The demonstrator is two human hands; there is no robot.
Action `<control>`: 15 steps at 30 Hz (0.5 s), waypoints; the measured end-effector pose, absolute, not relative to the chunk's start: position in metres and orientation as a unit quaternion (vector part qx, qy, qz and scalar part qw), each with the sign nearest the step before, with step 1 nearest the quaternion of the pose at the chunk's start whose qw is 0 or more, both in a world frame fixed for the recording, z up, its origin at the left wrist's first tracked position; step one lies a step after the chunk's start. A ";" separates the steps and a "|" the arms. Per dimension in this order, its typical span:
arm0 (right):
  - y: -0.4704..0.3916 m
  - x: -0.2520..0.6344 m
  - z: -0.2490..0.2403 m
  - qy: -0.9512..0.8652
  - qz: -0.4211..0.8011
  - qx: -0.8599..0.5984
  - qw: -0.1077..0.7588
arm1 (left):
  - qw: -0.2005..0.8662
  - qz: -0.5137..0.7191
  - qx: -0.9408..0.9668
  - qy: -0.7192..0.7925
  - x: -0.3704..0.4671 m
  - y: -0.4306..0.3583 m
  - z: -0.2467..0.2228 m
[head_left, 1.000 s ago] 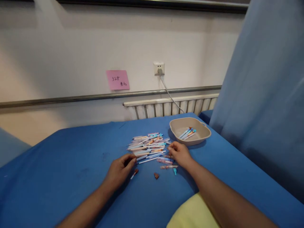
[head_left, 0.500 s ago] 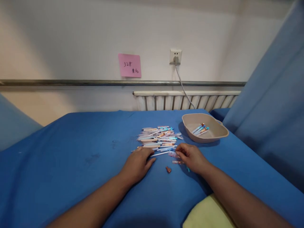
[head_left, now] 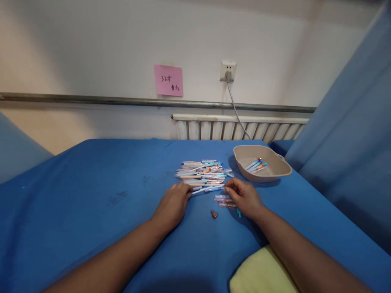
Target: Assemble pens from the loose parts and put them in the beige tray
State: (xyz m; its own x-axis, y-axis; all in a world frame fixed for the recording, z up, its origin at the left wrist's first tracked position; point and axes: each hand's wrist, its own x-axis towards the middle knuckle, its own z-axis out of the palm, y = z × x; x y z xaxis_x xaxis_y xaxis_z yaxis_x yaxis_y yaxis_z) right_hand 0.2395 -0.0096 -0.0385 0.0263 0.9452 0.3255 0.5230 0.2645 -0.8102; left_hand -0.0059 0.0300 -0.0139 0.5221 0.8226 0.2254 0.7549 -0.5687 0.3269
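Note:
A pile of slim pens and pen parts point(head_left: 200, 174) in white, pale blue and orange lies on the blue cloth. At its near left edge, my left hand point(head_left: 173, 203) has its fingers close together at the end of a thin white stick point(head_left: 200, 190). My right hand point(head_left: 246, 199) is closed in a pinch at the right end of a blue pen point(head_left: 214, 189); what the fingertips hold is hidden. Just under that hand lie several clear pinkish tubes point(head_left: 224, 200) and a small teal piece point(head_left: 238, 213). A small brown piece point(head_left: 214, 214) lies nearer to me.
A beige basin point(head_left: 275, 173) with several assembled pens point(head_left: 256, 165) in it stands at the right back. Yellow-green fabric point(head_left: 262, 272) lies under my right forearm. Behind the blue-covered surface point(head_left: 116, 171) are a radiator point(head_left: 214, 126) and a rail. A blue curtain point(head_left: 342, 122) hangs at the right.
My left hand has drawn its thumb in toward its fingers at the white stick. My right hand has shifted from the clear pinkish tubes up to the pile's near right edge. The view has tilted slightly.

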 end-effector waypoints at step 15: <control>-0.037 0.199 -0.012 -0.568 0.521 -0.360 0.525 | 0.325 0.257 0.841 0.347 0.013 -0.008 -0.004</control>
